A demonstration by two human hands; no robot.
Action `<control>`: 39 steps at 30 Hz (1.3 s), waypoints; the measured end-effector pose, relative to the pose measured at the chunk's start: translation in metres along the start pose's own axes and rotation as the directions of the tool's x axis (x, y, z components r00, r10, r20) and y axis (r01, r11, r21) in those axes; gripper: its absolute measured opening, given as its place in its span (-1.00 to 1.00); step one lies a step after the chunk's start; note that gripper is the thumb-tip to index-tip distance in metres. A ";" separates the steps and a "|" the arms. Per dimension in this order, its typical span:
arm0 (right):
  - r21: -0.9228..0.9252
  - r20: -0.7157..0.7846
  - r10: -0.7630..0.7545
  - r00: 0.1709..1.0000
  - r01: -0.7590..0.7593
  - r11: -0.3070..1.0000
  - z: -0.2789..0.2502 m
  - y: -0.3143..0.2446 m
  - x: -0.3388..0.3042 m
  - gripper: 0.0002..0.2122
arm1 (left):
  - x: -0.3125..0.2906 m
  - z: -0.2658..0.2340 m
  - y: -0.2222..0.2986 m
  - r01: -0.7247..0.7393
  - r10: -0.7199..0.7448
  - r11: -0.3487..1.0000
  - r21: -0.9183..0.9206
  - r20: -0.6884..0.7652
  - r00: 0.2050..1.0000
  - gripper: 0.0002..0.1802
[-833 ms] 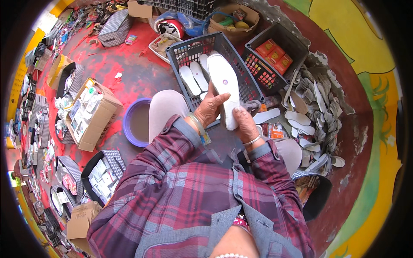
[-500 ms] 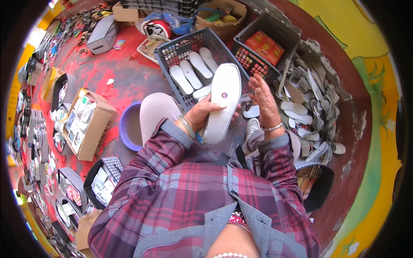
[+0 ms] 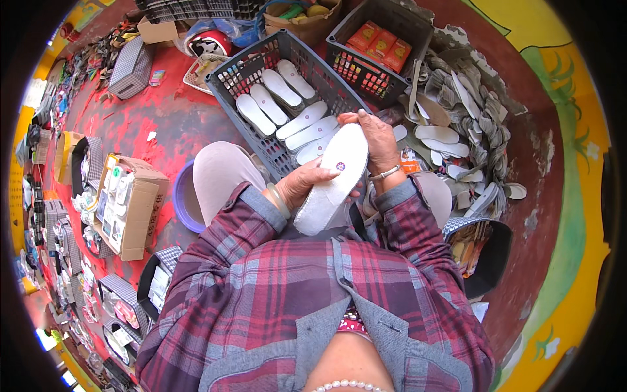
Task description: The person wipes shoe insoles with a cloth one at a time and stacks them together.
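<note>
My left hand is closed around a thick white insole piece, its thumb lying across the face beside a small round mark. From its side edge it looks like several insoles stacked together, though the layers are hard to make out. My right hand is closed along the upper right edge of the same insoles, fingers curled near the broad end. Just beyond, a dark grey plastic crate holds white insoles laid in rows.
A second dark crate with orange boxes stands beyond my right hand. Grey and white insoles are heaped along the wall at right. At left are a purple basin and an open cardboard box.
My right hand has come in from the right, from apart and open, onto the insoles' upper edge. The insoles have moved slightly lower and tilted more to the right.
</note>
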State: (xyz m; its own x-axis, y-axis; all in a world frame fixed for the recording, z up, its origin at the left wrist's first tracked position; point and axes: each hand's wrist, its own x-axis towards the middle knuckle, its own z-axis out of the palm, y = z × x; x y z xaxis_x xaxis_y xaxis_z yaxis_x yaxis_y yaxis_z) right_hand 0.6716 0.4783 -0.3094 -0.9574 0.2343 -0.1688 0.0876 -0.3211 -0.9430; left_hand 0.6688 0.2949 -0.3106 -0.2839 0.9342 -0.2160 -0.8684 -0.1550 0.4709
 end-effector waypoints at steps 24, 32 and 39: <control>-0.017 -0.212 -0.163 0.964 0.164 0.986 0.024 0.068 -0.001 -0.54 | 0.037 -0.043 -0.009 -0.053 0.435 0.753 0.656 -0.435 0.789 -0.47; -0.463 -0.168 -0.369 0.914 0.257 0.848 0.053 0.064 -0.007 -0.43 | 0.042 -0.057 -0.022 -0.441 0.695 0.692 0.572 -0.363 0.621 -0.39; 0.462 -0.163 -0.045 0.986 0.117 0.879 0.011 -0.006 0.015 -0.45 | 0.014 -0.047 0.032 -0.512 0.448 0.833 -0.211 -0.286 0.847 -0.53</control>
State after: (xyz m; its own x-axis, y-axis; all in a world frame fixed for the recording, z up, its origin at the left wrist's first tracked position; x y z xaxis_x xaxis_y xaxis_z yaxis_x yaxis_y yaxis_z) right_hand 0.6533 0.4735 -0.3033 -0.9025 0.3954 -0.1706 -0.1622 -0.6790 -0.7160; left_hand 0.6184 0.2883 -0.3386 -0.7458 0.6299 -0.2169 -0.6638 -0.6751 0.3218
